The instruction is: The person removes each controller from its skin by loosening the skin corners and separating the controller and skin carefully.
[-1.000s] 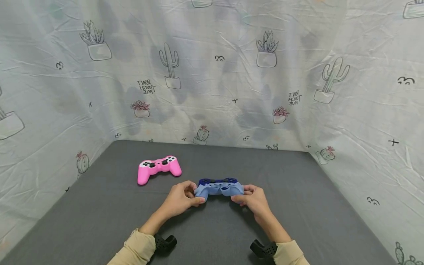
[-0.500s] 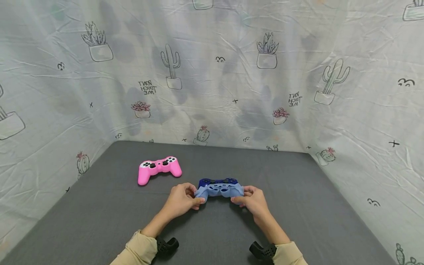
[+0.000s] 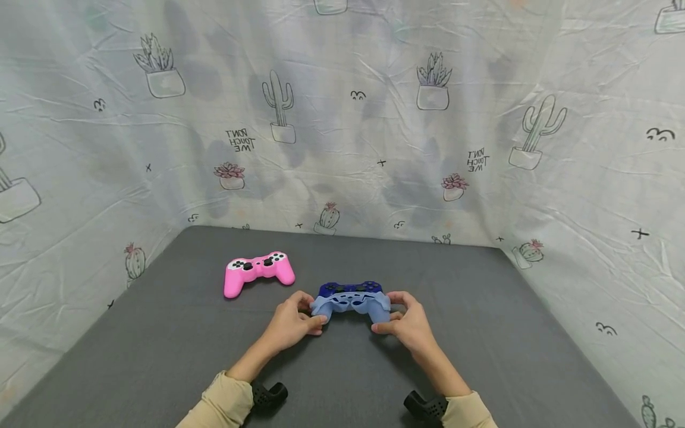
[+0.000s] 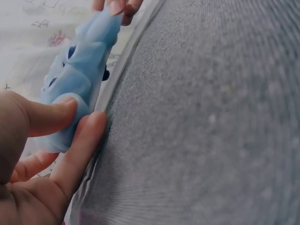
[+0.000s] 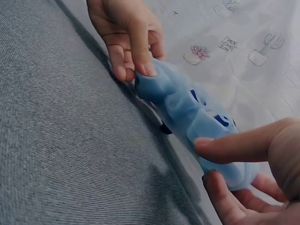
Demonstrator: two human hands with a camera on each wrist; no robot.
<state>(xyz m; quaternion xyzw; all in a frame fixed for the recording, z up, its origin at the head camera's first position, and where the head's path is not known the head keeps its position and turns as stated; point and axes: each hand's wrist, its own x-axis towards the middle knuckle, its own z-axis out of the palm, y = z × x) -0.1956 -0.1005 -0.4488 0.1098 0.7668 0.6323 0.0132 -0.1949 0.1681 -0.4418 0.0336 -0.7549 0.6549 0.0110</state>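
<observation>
A dark blue game controller (image 3: 350,288) sits partly inside a light blue, stretchy silicone cover (image 3: 350,302). The cover wraps the grips and lower part, bunched in folds, while the controller's upper face with its buttons shows above it. My left hand (image 3: 291,321) pinches the left grip between thumb and fingers. On the other side, my right hand (image 3: 411,324) holds the right grip, thumb on the near side. Dark blue patches show through the cover's holes (image 5: 221,120) in the right wrist view. The controller is held close over the grey table.
A pink game controller (image 3: 258,271) with a white button area lies on the grey table (image 3: 428,273), left of and beyond my left hand. A pale curtain (image 3: 342,119) printed with cacti encloses the table's back and sides. Each wrist wears a black camera mount (image 3: 426,406).
The blue controller has shifted slightly away and left, and more of its button face shows. My right fingers have moved up along the right grip. The pink controller stays put.
</observation>
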